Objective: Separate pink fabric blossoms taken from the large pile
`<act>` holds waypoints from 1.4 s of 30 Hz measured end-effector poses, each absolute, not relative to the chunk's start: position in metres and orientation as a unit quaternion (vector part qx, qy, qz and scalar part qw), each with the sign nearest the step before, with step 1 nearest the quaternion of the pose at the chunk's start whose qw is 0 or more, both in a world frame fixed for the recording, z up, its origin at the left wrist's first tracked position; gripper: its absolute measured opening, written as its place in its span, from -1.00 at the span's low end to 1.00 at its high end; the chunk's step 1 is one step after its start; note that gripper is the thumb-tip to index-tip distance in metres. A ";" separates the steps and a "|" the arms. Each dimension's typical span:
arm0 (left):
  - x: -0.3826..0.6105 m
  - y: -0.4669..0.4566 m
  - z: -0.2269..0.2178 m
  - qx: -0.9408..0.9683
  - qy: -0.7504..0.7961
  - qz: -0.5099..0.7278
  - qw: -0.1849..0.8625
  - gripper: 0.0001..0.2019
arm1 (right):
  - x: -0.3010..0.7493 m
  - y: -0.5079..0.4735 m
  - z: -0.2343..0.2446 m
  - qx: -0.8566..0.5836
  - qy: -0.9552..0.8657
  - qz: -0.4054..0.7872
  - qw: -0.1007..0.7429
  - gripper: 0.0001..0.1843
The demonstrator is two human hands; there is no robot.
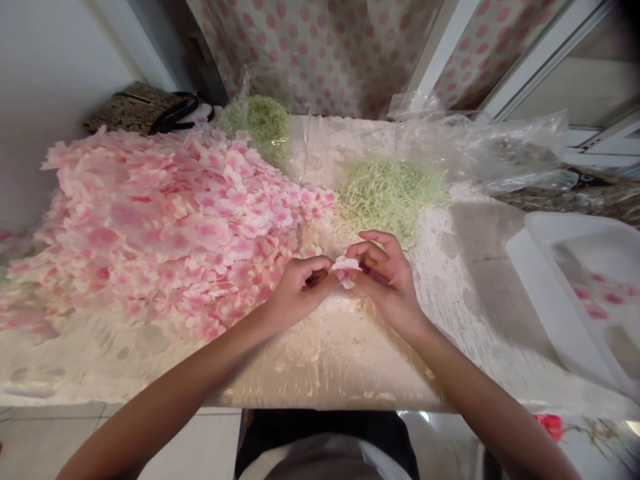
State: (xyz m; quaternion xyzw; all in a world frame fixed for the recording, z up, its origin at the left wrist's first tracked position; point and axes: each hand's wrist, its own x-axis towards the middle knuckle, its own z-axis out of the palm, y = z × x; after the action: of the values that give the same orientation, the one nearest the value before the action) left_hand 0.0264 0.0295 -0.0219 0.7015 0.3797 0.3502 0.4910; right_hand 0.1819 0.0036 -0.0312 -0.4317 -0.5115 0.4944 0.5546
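Note:
A small pale pink fabric flower (347, 265) is held up between my two hands, above the front half of the table. My left hand (306, 283) is closed, with its thumb and fingertips pinching the flower from the left. From the right, my right hand (389, 277) pinches the flower's other edge with thumb and index finger; its remaining fingers are loosely curled. To the left of my hands lies a big heap of pink and white fabric petals (165, 227). Just beyond my hands rests a loose pile of light green shredded filler (390, 193).
A white plastic tub (540, 293) with some pink petals in it stands at the right. Behind are crumpled clear plastic (500, 147), a bag of green shreds (267, 123) and a patterned handbag (135, 110). The table's front edge (320, 399) runs close to my body.

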 end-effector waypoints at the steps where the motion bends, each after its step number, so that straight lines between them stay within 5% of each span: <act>1: 0.027 0.029 -0.022 0.702 0.382 0.350 0.489 -0.62 | 0.182 0.003 -0.032 -0.433 -0.514 0.492 0.554 -0.56; 10: 0.024 0.032 -0.026 0.671 0.414 0.399 0.469 -0.74 | 0.185 0.007 -0.038 -0.445 -0.549 0.408 0.578 -0.54; 13: 0.019 0.038 -0.022 0.623 0.454 0.471 0.430 -0.70 | 0.188 0.009 -0.040 -0.486 -0.546 0.346 0.588 -0.71; 16: 0.014 0.045 -0.018 0.585 0.479 0.517 0.401 -0.66 | 0.189 0.009 -0.043 -0.526 -0.594 0.324 0.515 -0.92; 25: 0.011 0.048 -0.015 0.556 0.480 0.538 0.414 -0.64 | 0.194 0.014 -0.052 -0.544 -0.755 0.157 0.332 -0.86; 32: 0.014 0.044 -0.013 0.580 0.482 0.525 0.395 -0.63 | 0.191 0.016 -0.053 -0.587 -0.763 0.149 0.228 -0.84; 36: 0.016 0.042 -0.014 0.594 0.478 0.509 0.399 -0.69 | 0.191 0.015 -0.053 -0.573 -0.754 0.169 0.272 -0.86; 42: 0.019 0.039 -0.024 0.639 0.456 0.465 0.409 -0.74 | 0.195 0.012 -0.038 -0.509 -0.572 0.465 0.446 -0.94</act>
State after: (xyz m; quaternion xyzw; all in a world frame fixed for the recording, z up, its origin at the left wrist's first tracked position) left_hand 0.0185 0.0391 -0.0237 0.6388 0.4564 0.4653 0.4088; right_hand 0.1949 0.0115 -0.0382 -0.5088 -0.5716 0.4648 0.4455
